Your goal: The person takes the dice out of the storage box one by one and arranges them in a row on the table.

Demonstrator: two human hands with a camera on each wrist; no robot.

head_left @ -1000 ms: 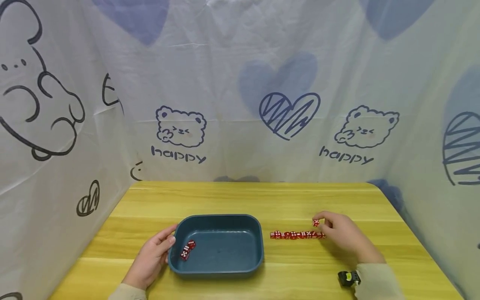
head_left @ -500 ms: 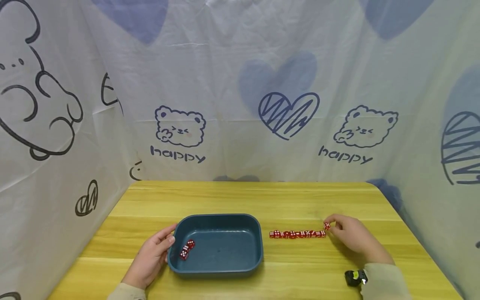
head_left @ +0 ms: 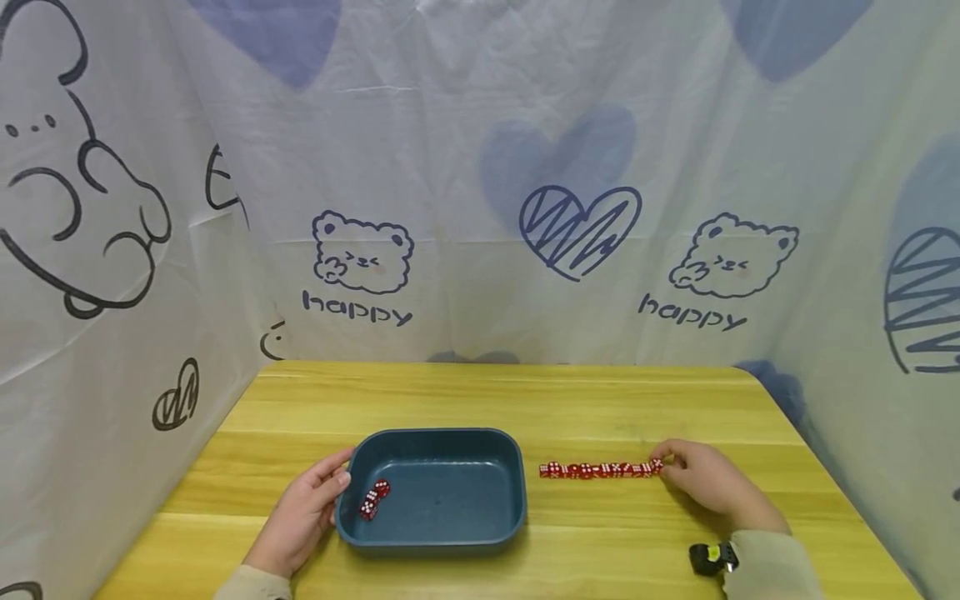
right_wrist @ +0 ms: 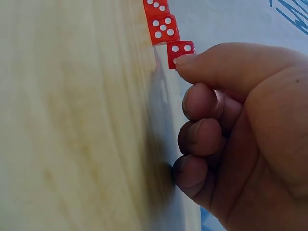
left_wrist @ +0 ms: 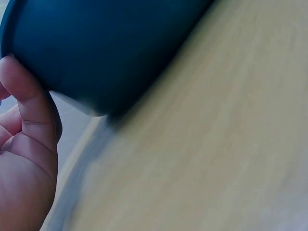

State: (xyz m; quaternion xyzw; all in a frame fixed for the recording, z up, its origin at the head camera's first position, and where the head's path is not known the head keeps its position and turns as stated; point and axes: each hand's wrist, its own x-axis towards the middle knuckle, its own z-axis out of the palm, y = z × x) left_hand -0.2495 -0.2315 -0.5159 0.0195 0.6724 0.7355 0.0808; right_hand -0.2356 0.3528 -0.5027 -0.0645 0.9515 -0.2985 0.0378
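Note:
A dark blue rectangular plastic tub (head_left: 431, 546) stands on the table. My left hand (head_left: 296, 517) grips its left side, thumb at the rim; the left wrist view shows the thumb (left_wrist: 31, 101) against the tub's outer wall (left_wrist: 110, 53). Inside, near the left wall, lie a few red dice (head_left: 370, 505) with white pips. To the tub's right runs a straight row of red dice (head_left: 596, 471). At the row's right end my right hand (head_left: 708, 479) pinches one red die (right_wrist: 180, 49) between thumb and fingers, sitting slightly higher than the neighbouring die (right_wrist: 163, 30).
The yellow wood-grain table (head_left: 480, 400) carries everything. White cloth printed with hearts and bears (head_left: 465, 167) hangs behind and on both sides. A black device (head_left: 711, 558) is worn at the right wrist.
My right hand has carried the die rightward past the row's end, then lowered it beside the last die. The left hand and the tub have stayed put.

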